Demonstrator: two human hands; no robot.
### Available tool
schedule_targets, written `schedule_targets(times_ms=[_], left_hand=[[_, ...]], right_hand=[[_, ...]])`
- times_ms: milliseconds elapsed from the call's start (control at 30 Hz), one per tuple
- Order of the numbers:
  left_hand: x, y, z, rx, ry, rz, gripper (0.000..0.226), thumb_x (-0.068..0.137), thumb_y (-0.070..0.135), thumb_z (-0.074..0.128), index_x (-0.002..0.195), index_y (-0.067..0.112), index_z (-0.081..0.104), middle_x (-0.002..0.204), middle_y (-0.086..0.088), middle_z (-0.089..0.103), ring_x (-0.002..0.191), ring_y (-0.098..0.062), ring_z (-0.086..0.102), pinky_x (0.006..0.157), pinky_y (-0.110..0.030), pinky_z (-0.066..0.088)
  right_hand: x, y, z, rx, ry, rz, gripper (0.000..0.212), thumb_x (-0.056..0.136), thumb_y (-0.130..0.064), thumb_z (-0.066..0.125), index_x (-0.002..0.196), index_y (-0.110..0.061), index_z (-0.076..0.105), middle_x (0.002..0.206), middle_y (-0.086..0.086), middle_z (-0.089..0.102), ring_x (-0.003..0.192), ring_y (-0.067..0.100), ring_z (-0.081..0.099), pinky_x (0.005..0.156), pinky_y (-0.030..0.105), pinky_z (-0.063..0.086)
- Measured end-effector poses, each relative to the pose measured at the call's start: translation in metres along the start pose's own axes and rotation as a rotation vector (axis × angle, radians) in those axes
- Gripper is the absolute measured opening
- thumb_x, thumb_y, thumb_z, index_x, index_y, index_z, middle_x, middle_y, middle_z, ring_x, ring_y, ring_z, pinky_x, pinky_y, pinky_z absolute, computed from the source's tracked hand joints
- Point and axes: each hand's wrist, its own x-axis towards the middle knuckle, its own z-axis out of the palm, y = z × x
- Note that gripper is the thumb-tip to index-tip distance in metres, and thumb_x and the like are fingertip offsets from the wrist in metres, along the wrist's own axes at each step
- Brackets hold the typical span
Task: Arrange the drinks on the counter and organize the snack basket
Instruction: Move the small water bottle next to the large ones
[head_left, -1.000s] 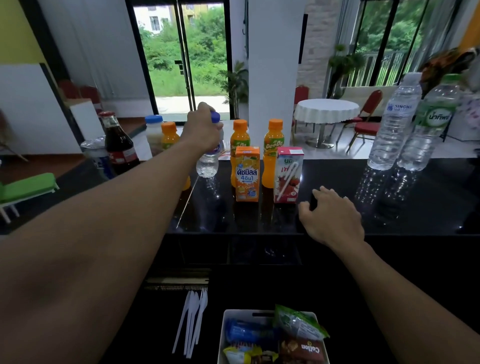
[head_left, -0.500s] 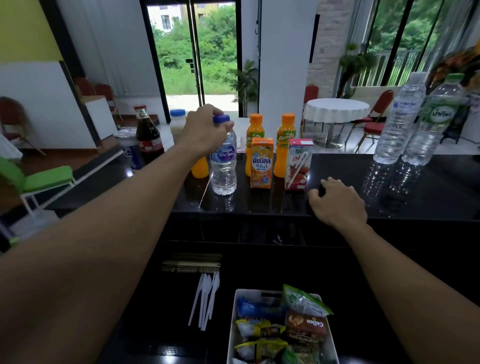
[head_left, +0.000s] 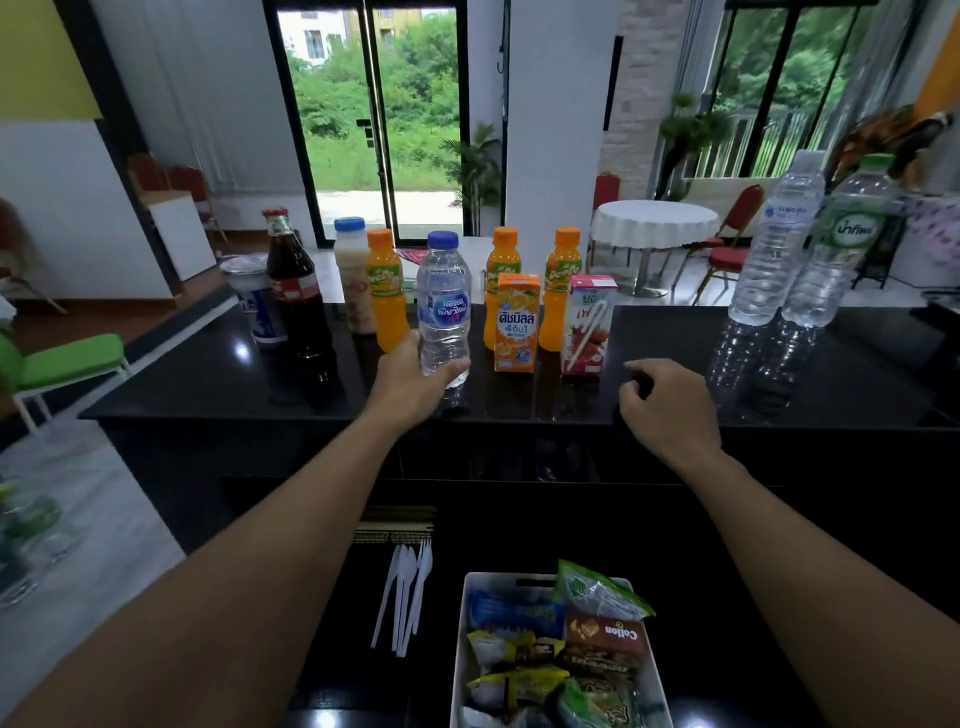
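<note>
My left hand (head_left: 410, 376) grips the base of a small blue-capped water bottle (head_left: 443, 301), upright on the black counter (head_left: 208, 374). Behind it stand three orange juice bottles (head_left: 387, 288), an orange juice carton (head_left: 515, 322) and a pink milk carton (head_left: 589, 325). To the left are a cola bottle (head_left: 293, 280), a can (head_left: 254, 301) and a blue-capped milky bottle (head_left: 353, 275). Two large water bottles (head_left: 810, 239) stand at the right. My right hand (head_left: 667, 410) hovers loosely curled at the counter's front edge, holding nothing. The white snack basket (head_left: 460, 649) full of packets sits below.
White plastic forks and spoons (head_left: 402, 592) lie left of the basket on the lower black surface. A green chair (head_left: 62, 358) stands left of the counter. Beyond the counter are a round white-clothed table (head_left: 652, 228) and red chairs.
My left hand brought the small water bottle forward from the back row, set it down, and slid from its cap to its base. My right hand lifted slightly off the counter.
</note>
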Motion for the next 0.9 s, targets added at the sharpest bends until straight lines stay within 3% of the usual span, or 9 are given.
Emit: schedule_targets(times_ms=[100, 133, 233, 333, 467, 567, 733, 833, 900], left_hand=[[-0.005, 0.003, 0.003, -0.019, -0.007, 0.072, 0.041, 0.078, 0.042, 0.078, 0.111, 0.028, 0.058, 0.098, 0.018, 0.067, 0.089, 0.003, 0.064, 0.076, -0.019, 0.051], [-0.010, 0.005, 0.005, -0.035, -0.021, 0.099, 0.042, 0.079, 0.042, 0.078, 0.113, 0.027, 0.059, 0.097, 0.021, 0.067, 0.088, 0.005, 0.064, 0.075, -0.015, 0.051], [-0.027, 0.020, 0.019, -0.115, -0.076, 0.186, 0.041, 0.079, 0.038, 0.079, 0.115, 0.026, 0.062, 0.094, 0.026, 0.067, 0.088, 0.009, 0.065, 0.070, -0.005, 0.047], [-0.039, 0.042, 0.044, -0.162, -0.130, 0.283, 0.040, 0.078, 0.030, 0.081, 0.114, 0.025, 0.064, 0.091, 0.029, 0.068, 0.086, 0.008, 0.066, 0.070, -0.007, 0.048], [-0.045, 0.074, 0.083, -0.188, -0.202, 0.374, 0.039, 0.077, 0.031, 0.081, 0.112, 0.024, 0.064, 0.097, 0.019, 0.070, 0.088, 0.007, 0.066, 0.075, -0.013, 0.052], [-0.043, 0.099, 0.109, -0.189, -0.348, 0.364, 0.053, 0.078, 0.042, 0.079, 0.125, 0.030, 0.058, 0.112, 0.015, 0.068, 0.099, 0.006, 0.063, 0.083, -0.016, 0.052], [-0.026, 0.127, 0.153, 0.126, -0.496, 0.430, 0.048, 0.093, 0.030, 0.064, 0.137, 0.021, 0.049, 0.136, -0.002, 0.056, 0.114, 0.006, 0.047, 0.088, -0.001, 0.032], [-0.017, 0.139, 0.181, 0.292, -0.553, 0.326, 0.040, 0.101, 0.033, 0.046, 0.133, 0.009, 0.049, 0.139, -0.015, 0.051, 0.128, -0.027, 0.047, 0.097, -0.028, 0.035], [-0.011, 0.145, 0.197, 0.365, -0.581, 0.264, 0.042, 0.103, 0.034, 0.038, 0.134, 0.008, 0.047, 0.140, -0.017, 0.049, 0.129, -0.031, 0.045, 0.101, -0.037, 0.035]], right_hand=[[-0.009, -0.003, -0.005, 0.240, 0.130, -0.092, 0.026, 0.086, -0.006, 0.063, 0.107, -0.014, 0.076, 0.101, 0.001, 0.073, 0.085, 0.010, 0.066, 0.075, 0.002, 0.041], [-0.014, -0.007, -0.007, 0.293, 0.180, -0.127, 0.025, 0.085, -0.004, 0.063, 0.104, -0.014, 0.076, 0.098, 0.000, 0.073, 0.083, 0.007, 0.065, 0.074, 0.001, 0.041], [-0.024, -0.024, -0.011, 0.426, 0.215, -0.273, 0.018, 0.087, -0.010, 0.069, 0.104, -0.012, 0.075, 0.099, -0.003, 0.073, 0.088, 0.003, 0.067, 0.079, 0.009, 0.050], [-0.024, -0.044, -0.024, 0.557, 0.097, -0.336, 0.039, 0.085, -0.027, 0.077, 0.121, -0.014, 0.067, 0.109, -0.005, 0.071, 0.097, 0.000, 0.067, 0.081, 0.010, 0.051], [-0.014, -0.052, -0.045, 0.553, 0.077, -0.275, 0.054, 0.076, -0.046, 0.083, 0.121, -0.028, 0.058, 0.100, -0.017, 0.068, 0.084, -0.002, 0.068, 0.067, 0.010, 0.051], [-0.003, -0.032, -0.067, 0.508, 0.167, -0.193, 0.053, 0.074, -0.042, 0.086, 0.117, -0.021, 0.064, 0.092, -0.016, 0.071, 0.077, -0.003, 0.068, 0.066, 0.012, 0.054], [0.019, 0.014, -0.107, 0.421, 0.251, -0.065, 0.056, 0.073, -0.038, 0.088, 0.120, -0.016, 0.066, 0.100, -0.006, 0.073, 0.079, 0.006, 0.071, 0.071, 0.028, 0.061], [0.039, 0.038, -0.129, 0.368, 0.301, -0.018, 0.059, 0.072, -0.042, 0.088, 0.121, -0.017, 0.066, 0.103, -0.003, 0.074, 0.073, -0.001, 0.068, 0.062, 0.018, 0.057], [0.054, 0.051, -0.140, 0.340, 0.307, -0.002, 0.063, 0.071, -0.044, 0.087, 0.123, -0.016, 0.066, 0.107, -0.001, 0.074, 0.075, 0.001, 0.069, 0.063, 0.020, 0.059]])
